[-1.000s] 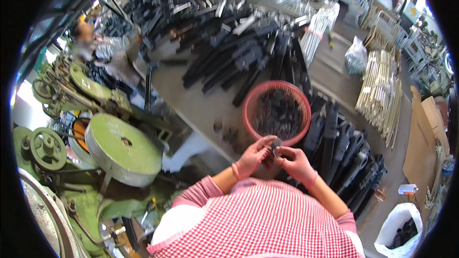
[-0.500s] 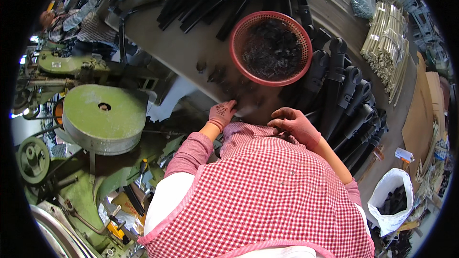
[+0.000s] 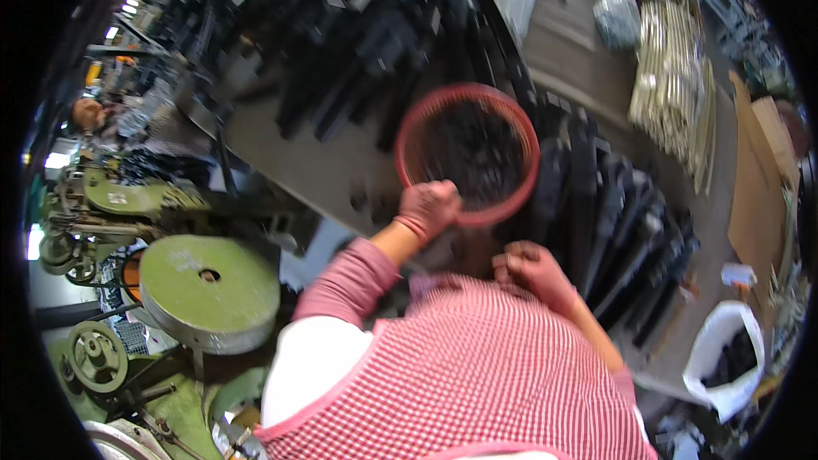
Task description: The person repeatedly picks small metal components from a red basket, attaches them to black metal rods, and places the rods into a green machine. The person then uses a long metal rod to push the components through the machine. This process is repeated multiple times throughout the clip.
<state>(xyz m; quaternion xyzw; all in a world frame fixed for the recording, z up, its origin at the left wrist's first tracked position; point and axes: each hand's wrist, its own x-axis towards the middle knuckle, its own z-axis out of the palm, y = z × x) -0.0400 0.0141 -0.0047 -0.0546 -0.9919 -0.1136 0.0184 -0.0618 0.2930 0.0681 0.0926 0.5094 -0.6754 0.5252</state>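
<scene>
Left hand (image 3: 432, 207): moved from the near edge of the table (image 3: 271, 152) to the near-left rim of the red basket (image 3: 490, 216); fingers curled, any grip too blurred to tell.
Right hand (image 3: 534, 271): nearer, before the apron (image 3: 477, 358); fingers bent inward, cannot tell if holding anything.
Basket: close in front, probably for easy reach.
Black pieces (image 3: 481, 149): inside it, just beyond the left fingers; contact unclear.

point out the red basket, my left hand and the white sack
Red basket (image 3: 532, 158), head view: right rim
Left hand (image 3: 429, 209), head view: back of hand
White sack (image 3: 727, 399), head view: lower wall
</scene>
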